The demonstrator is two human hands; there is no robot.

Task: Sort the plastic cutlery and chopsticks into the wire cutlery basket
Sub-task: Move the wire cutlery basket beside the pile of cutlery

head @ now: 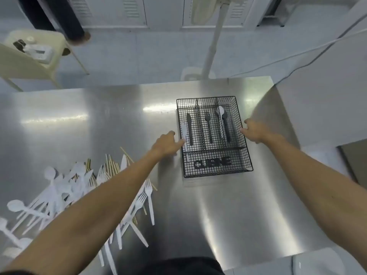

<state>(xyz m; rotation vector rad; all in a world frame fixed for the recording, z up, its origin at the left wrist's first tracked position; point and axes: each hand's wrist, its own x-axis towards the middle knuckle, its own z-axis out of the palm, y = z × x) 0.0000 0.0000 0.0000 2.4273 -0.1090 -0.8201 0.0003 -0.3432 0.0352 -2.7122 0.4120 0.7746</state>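
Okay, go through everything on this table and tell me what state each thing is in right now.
Basket: sitting flat on the table, front compartment empty.
Knife: at the left compartment, pinched by the left hand.
Spoon: lying in the right compartment.
Cutlery pile: loose on the table, unsorted, chopsticks mixed in.
Right hand: touching the basket's right wall.

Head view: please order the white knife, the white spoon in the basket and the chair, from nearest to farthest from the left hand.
1. White knife: at the left hand fingertips, by the left edge of the basket.
2. White spoon: in the right compartment, across the basket.
3. Chair: on the floor, far back on the left.
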